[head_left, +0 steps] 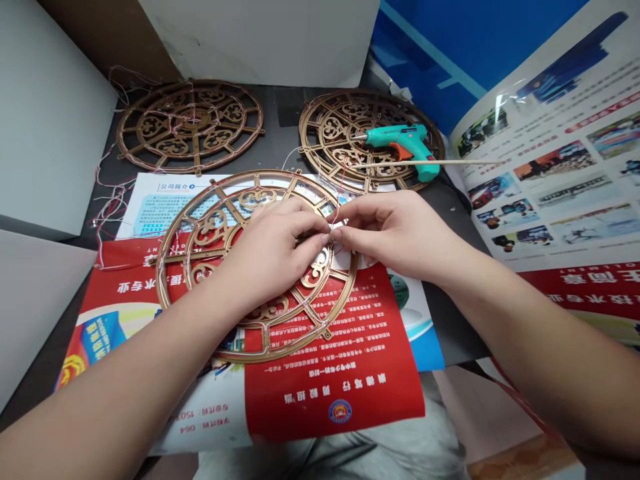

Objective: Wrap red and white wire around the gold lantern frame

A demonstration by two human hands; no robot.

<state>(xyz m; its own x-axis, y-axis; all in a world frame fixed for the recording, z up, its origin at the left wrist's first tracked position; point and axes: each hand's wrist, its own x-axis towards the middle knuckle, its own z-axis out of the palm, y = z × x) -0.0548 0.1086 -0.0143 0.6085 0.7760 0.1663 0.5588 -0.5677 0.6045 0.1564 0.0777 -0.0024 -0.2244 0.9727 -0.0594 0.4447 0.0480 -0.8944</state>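
- Bronze frame (pixel 225 220), lattice wheel, lies flat at lower centre of the frame of view, on the red poster (pixel 325 393).
- Step in hand: fine work at the wheel's right inner lattice, with both hands over it; the pinch there calls for close finger control.
- Left hand (pixel 265 257) rests across the wheel's centre; its fingertips (pixel 320 237) are closed to a tight pinch.
- Right hand (pixel 400 233) comes in from lower right; its fingertips (pixel 340 233) are closed too, nearly touching the left's.
- Held item hidden by the fingers; too small to tell, possibly thin wire.
- Loose red-and-white wires (pixel 113 213) trail left of the poster.
- Two more wheels: upper left (pixel 190 127), wired, and upper right (pixel 325 133).
- Teal glue gun (pixel 400 143) and wooden stick (pixel 425 162) lie on the upper-right wheel, untouched.
- Brochure (pixel 545 167) at far right.
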